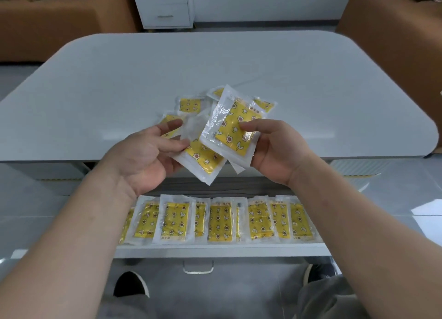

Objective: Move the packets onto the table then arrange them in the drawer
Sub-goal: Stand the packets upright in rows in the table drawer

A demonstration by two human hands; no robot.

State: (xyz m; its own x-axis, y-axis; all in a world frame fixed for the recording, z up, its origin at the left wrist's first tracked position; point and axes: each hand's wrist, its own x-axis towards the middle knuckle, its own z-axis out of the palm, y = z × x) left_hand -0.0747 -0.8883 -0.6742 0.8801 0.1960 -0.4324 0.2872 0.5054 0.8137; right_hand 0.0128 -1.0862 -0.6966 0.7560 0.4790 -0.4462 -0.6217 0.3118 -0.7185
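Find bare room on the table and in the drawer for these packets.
White rounded table: bare left, right and behind the loose pile of yellow star-print plastic packets. Open white drawer: grey strip behind the packet row is free; front is crowded.

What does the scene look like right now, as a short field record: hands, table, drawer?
left hand: holds the lower packet by its left edge
right hand: grips the upper packet, thumb on top
held packets: overlapping, raised over the table's near edge
table: loose packets heaped behind the hands
drawer: open, with a row of packets side by side, partly overlapping
stage: arranging under way; some packets not yet in the drawer
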